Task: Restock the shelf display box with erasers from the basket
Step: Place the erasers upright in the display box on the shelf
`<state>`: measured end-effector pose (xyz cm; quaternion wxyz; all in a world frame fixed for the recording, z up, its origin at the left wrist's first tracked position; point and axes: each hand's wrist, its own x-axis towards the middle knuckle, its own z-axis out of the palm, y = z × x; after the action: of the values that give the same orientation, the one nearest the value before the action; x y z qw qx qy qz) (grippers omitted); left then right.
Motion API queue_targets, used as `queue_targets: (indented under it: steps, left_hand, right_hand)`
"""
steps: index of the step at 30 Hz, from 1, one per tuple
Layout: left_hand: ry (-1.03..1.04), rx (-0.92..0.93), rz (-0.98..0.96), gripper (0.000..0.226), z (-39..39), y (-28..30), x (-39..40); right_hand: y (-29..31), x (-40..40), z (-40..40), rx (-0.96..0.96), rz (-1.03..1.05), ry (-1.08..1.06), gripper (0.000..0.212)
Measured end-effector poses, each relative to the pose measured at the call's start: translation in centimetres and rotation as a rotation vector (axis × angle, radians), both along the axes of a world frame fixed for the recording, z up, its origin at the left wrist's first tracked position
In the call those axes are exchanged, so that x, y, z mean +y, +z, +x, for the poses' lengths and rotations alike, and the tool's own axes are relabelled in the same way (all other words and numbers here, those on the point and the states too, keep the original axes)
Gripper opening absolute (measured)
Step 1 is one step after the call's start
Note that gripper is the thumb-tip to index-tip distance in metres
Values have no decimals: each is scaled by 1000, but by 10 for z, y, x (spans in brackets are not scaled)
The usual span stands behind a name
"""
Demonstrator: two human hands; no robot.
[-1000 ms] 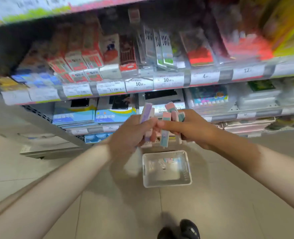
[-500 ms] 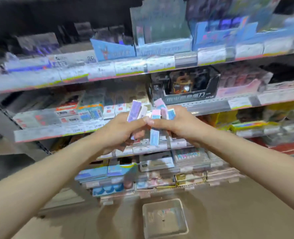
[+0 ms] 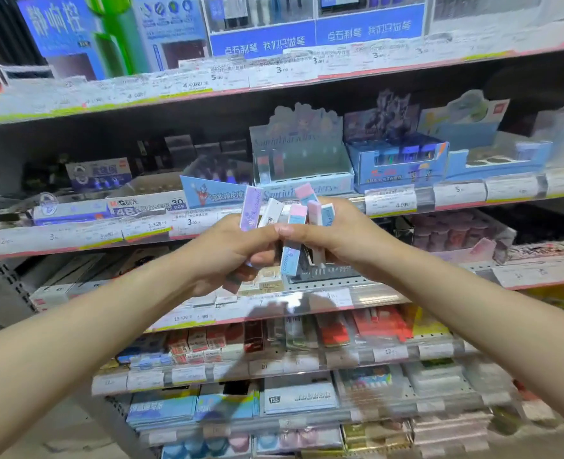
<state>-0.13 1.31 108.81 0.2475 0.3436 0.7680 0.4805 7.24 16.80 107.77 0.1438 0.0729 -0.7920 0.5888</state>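
In front of a stationery rack with tiered grey shelves (image 3: 75, 246), both hands meet at chest height, knuckles touching. The left hand (image 3: 227, 250) curls round a lilac eraser (image 3: 250, 208) and a white one with a barcode (image 3: 270, 213); the right hand (image 3: 336, 240) grips a fan of pink-and-blue erasers (image 3: 295, 240), its thumb pressed on the longest, which hangs below the fist. The bundle stands roughly upright, ends poking above the fingers.

Just above and behind the grip, on the next shelf up, sits the pale blue display box (image 3: 302, 167) with a scalloped backboard; it holds only a couple of erasers at its left, and its front lip reads something like "Sanrio characters", blurred. Left of it stands a blue triangular card (image 3: 212, 193) with Chinese writing; further left lies an M&G box (image 3: 141, 207) marked "48" and "30 PCS". Right of the display box is a darker blue box (image 3: 396, 164), then a light blue tray (image 3: 495, 160).

Price tags (image 3: 389, 202) line every shelf edge; "4.0", "3", "5", "1.3" and "12" can be read. The top shelf carries blue pen displays (image 3: 260, 44) with white Chinese lettering. Between the grip and the display box the air is open; the shelf lip with its tags juts just beyond the erasers' tops. Below the grip, lower shelves hold red-and-white packs (image 3: 197, 346). The basket is out of view.
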Motion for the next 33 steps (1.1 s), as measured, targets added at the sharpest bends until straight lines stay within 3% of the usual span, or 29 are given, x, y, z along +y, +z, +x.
queue_targets:
  steps: [4,7,13,18,22,25,31,33]
  left_hand:
    - [26,16,43,41,-17,14,29]
    - [58,59,41,52,-28,22,50]
    - [118,230,62,50,-51,27,74]
    - [209,777,-108,34,-89,39,67]
    - [100,1014,-293,16,-117,52,57]
    - [34,1116,-479,4,-130,57,54]
    - [5,1190,-613,35,-149,69,45]
    - [-32,1142,-657,29,-153,71,43]
  right_hand:
    - [10,32,-27,9,42,52,20]
    - [20,55,-44,59,104,84,17]
    - [40,91,-77,107,215,113,23]
    - [65,113,-106,62,276,-5,34]
    - [70,113,-133,-52,486,-133,34]
    - [74,103,-145,-61,568,-208,33]
    - [82,92,-168,7,647,-215,26]
    - [83,91,-175,-1,666,-247,34]
